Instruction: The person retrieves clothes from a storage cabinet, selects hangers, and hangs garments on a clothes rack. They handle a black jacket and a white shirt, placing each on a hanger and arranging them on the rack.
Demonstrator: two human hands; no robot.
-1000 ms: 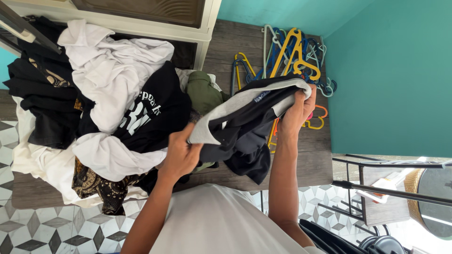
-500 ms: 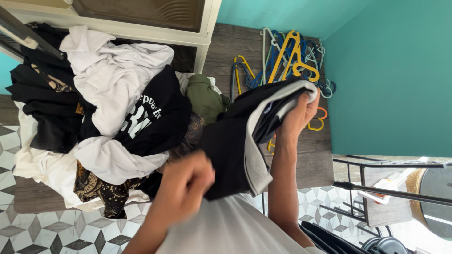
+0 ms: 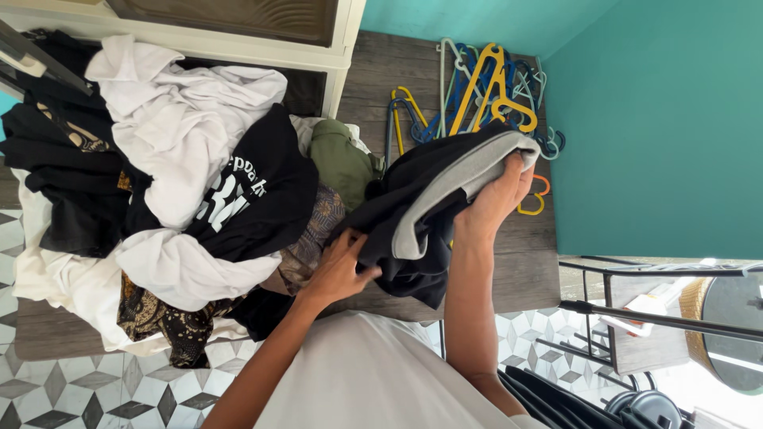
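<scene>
A teal wall [image 3: 660, 127] closes the room on the right and along the top, and below it the floor [image 3: 71, 389] is laid in grey and white geometric tiles. A grey wooden tabletop [image 3: 524, 270] runs across the middle of the view, with a white-framed cabinet [image 3: 238, 36] at its far edge. Most of the tabletop is buried under a heap of clothes [image 3: 159, 206]: white shirts, black garments, one black shirt with white lettering [image 3: 254, 191], a brown patterned cloth and an olive green piece [image 3: 342, 159]. In the far corner lies a tangle of plastic hangers [image 3: 477, 87] in yellow, blue and pale green. A black metal rack [image 3: 652, 318] stands to the right of the tabletop.

The person, in a white shirt [image 3: 366, 373], holds a black garment with a grey lining [image 3: 429, 199] above the tabletop, just in front of the hangers and beside the heap. The right hand [image 3: 497, 199] has its grip closed over the upper folded edge of the garment, fingers curled around the grey band and the forearm raised. The left hand [image 3: 342, 266] is lower, its grip partly closed, with the fingers pressed into the hanging black fabric near the bottom of the fold; the thumb side is hidden by the cloth.
</scene>
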